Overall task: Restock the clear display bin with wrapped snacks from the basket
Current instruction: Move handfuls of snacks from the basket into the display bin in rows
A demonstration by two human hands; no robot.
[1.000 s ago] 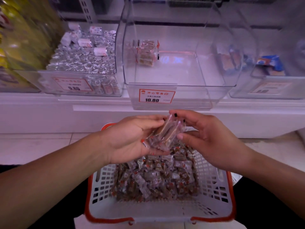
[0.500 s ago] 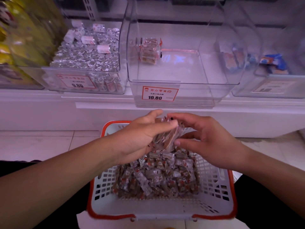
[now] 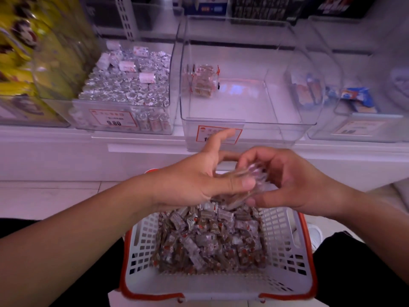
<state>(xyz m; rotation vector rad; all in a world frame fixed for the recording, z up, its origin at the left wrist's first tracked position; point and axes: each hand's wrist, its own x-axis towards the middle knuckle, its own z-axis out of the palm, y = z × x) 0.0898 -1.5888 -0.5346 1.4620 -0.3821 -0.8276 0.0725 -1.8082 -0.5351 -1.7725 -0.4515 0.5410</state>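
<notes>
A white basket with an orange rim [image 3: 285, 260] stands on the floor in front of me, heaped with brown wrapped snacks [image 3: 210, 240]. Just above its far edge, my left hand [image 3: 197, 182] and my right hand [image 3: 285, 180] hold a small bunch of wrapped snacks [image 3: 245, 185] between them; the bunch is blurred. My left index finger points up in front of the price tag. The clear display bin [image 3: 247, 122] sits on the shelf straight ahead, with only a few wrapped snacks [image 3: 203, 82] against its back left corner.
Left of the clear bin, another bin [image 3: 124, 120] holds several silver-wrapped candies. A bin to the right [image 3: 358, 127] has blue packets. Yellow bags [image 3: 15, 58] fill the far left. A white shelf ledge [image 3: 66, 151] runs below the bins.
Both hands stay together over the basket with the bunch of snacks. My left hand has turned, its index finger now raised. The view has tilted down slightly.
</notes>
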